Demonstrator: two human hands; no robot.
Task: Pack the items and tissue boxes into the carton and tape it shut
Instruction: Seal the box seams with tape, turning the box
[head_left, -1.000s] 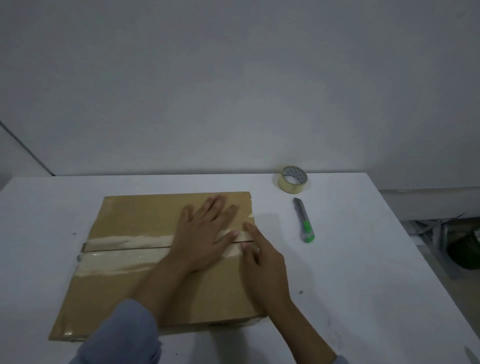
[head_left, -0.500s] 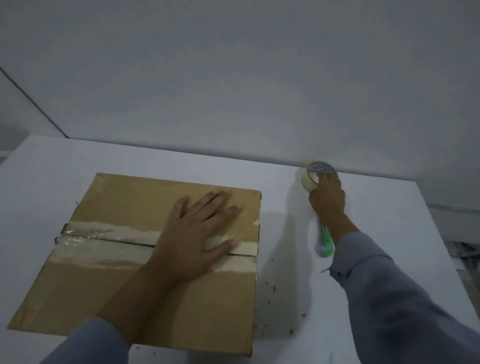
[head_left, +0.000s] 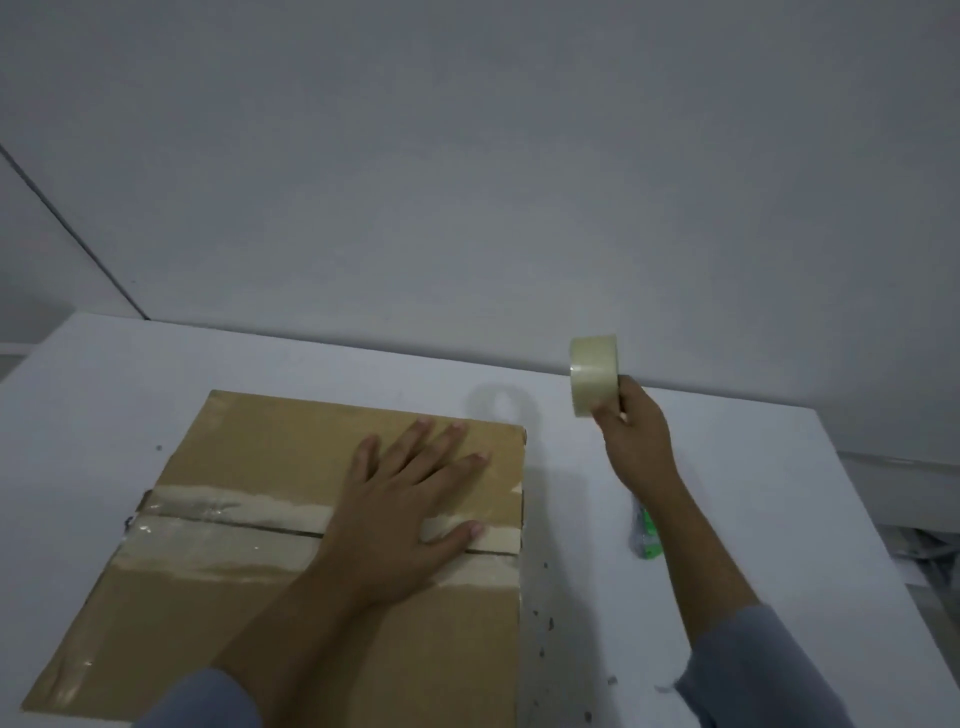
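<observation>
- Carton (head_left: 291, 597): brown cardboard, flaps closed, lying flat on the white table (head_left: 753, 467) at the left-centre of the view; its near edge runs out of the bottom of the frame
- Tape strip (head_left: 228, 525): pale, glossy, laid along the centre seam of the carton top from the left edge to the right edge; the dark seam line shows through it; part of the strip is hidden under the hand
- Left hand (head_left: 400, 509): palm down on the carton top, over the seam and strip toward the right end; fingers straight and spread wide, thumb lying along the strip; it presses flat and grasps nothing; grey-blue sleeve at the bottom edge
- Right hand (head_left: 631, 434): raised above the table to the right of the carton, well apart from it; fingers curled round the lower part of the tape roll (head_left: 594, 374); grey-blue sleeve at lower right
- Tape roll: yellowish translucent, held on edge with its outer band toward the camera; clear of the table, its shadow falling on the tabletop to the left
- Utility knife (head_left: 644, 535): green, lying on the table right of the carton; mostly hidden behind the right forearm; blade state cannot be told
- Small dark specks on the table beside the carton's right edge
</observation>
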